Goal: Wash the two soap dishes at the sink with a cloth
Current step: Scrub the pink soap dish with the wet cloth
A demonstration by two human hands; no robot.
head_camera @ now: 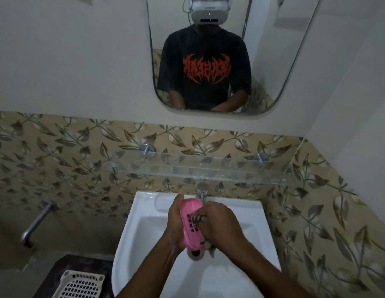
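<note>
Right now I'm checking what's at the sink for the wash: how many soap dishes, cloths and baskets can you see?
Pink soap dish: 1
Striped cloth: 1
White basket: 1
Total: 3
A second soap dish is not in view.

Over the white sink, the left hand holds a pink soap dish tilted on edge. The right hand presses a striped cloth against its slotted face, just below the tap.
</note>
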